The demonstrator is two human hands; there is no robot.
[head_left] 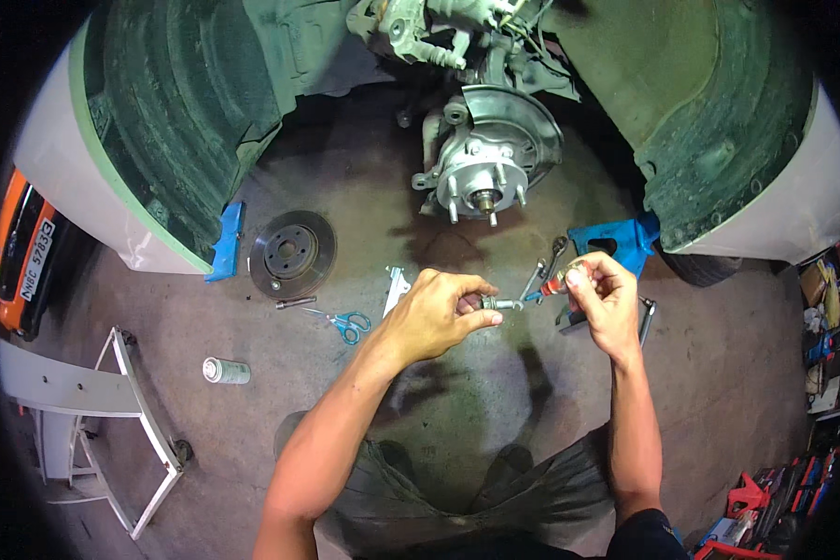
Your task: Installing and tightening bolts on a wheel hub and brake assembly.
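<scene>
Metal pin [505,304], red-blue tube [553,285]: one each

Stained grey-brown floor [238,476], white wheeled frame [147,403], orange vehicle [33,257] at left, clutter [821,280] at right

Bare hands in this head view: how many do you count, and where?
2: the left hand, near the centre, gripping a metal pin; and the right hand, to its right, pinching a red-and-blue tube. No others show.
</scene>
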